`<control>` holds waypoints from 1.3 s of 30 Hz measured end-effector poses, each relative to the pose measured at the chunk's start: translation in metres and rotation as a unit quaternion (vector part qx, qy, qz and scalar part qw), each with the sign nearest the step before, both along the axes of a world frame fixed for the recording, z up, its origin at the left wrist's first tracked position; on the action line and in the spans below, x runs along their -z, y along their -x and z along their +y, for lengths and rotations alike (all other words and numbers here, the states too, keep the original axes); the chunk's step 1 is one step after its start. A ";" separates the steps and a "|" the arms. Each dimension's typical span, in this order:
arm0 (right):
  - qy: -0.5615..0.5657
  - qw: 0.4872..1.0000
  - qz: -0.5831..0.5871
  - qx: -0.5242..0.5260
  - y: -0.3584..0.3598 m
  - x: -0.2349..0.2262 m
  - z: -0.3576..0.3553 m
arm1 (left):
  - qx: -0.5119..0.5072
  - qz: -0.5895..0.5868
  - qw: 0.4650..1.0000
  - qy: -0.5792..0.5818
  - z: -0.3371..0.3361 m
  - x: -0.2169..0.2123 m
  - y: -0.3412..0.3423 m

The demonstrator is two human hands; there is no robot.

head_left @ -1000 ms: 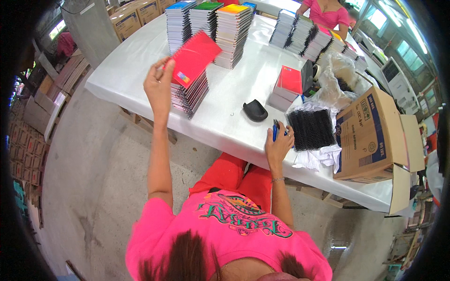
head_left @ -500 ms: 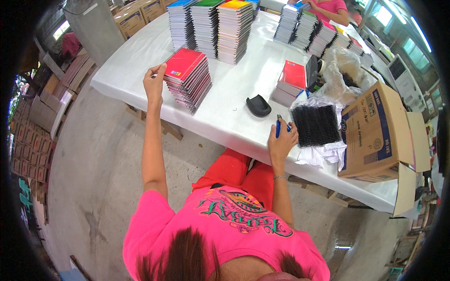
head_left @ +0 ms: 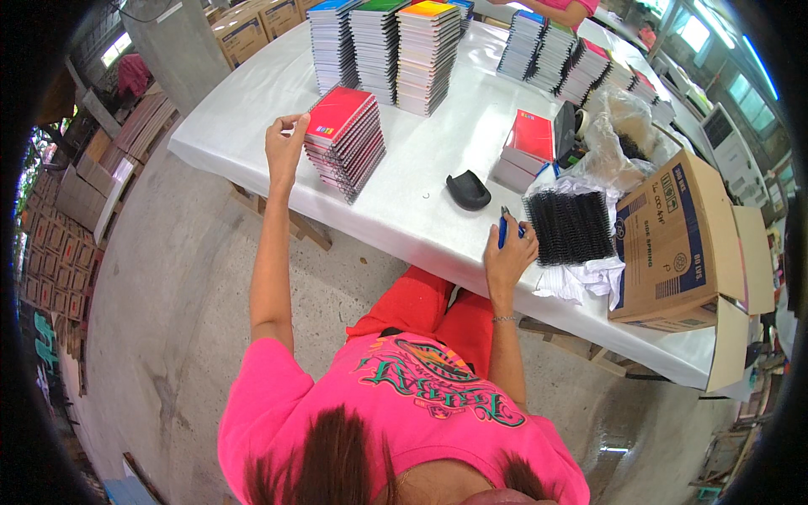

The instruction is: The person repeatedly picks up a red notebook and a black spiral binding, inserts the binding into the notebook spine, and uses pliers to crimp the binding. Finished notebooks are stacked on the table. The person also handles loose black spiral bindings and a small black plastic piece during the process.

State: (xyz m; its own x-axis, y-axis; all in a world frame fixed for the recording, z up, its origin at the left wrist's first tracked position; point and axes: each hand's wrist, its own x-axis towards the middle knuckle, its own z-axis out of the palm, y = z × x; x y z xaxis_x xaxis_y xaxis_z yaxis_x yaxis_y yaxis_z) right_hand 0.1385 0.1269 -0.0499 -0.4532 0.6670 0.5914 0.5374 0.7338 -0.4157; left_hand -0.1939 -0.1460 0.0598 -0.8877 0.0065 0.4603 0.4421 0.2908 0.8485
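On the white-covered table, a stack of red-covered spiral notebooks [head_left: 345, 139] stands in front of me to the left. My left hand [head_left: 284, 151] is beside its upper left corner, fingers loosely bent and nothing visible in them. Blue-handled pliers [head_left: 503, 229] are in my right hand [head_left: 510, 257], jaws pointing away from me, near the table's front edge. Right of that hand lies a bundle of black spiral binding coils [head_left: 571, 227] on crumpled white material [head_left: 581, 280]. A black curved holder [head_left: 468, 191] rests just beyond the pliers.
Tall notebook stacks [head_left: 374, 55] stand at the back, with further stacks [head_left: 551, 59] at the far right. A red-topped stack [head_left: 526, 147], a clear plastic bag [head_left: 613, 118] and an open cardboard box [head_left: 673, 244] occupy the right side. Across the table is another person's arm [head_left: 564, 12].
My left hand has come off the corner of the red notebook stack and sits slightly lower beside it. My right hand keeps hold of the pliers in nearly the same place.
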 end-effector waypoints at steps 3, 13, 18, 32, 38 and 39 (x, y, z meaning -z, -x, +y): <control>0.001 1.000 0.000 0.000 0.000 -0.001 -0.001 | -0.036 0.051 0.993 0.102 0.001 -0.013 0.007; -0.002 1.000 0.001 0.005 0.002 0.003 0.002 | 0.107 -0.033 0.885 0.452 0.069 -0.082 0.006; -0.007 1.000 0.002 0.011 0.001 0.006 0.005 | 0.110 -0.039 0.847 0.519 0.093 -0.082 0.012; -0.003 1.000 -0.001 0.010 0.001 0.004 0.002 | 0.118 -0.069 0.843 0.520 0.096 -0.068 0.032; 0.001 1.000 0.001 0.004 0.000 0.003 0.000 | 0.108 -0.056 0.846 0.519 0.094 -0.065 0.030; -0.004 1.000 0.006 0.004 0.000 0.004 0.001 | 0.109 -0.056 0.847 0.518 0.096 -0.066 0.031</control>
State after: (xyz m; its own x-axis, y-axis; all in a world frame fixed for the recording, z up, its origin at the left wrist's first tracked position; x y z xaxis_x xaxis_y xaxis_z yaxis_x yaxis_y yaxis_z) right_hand 0.1389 0.1276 -0.0535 -0.4418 0.6652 0.6019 0.5379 0.7334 -0.4157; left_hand -0.2253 -0.0498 0.1254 -0.8508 0.5251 0.0211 0.5154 0.8258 0.2289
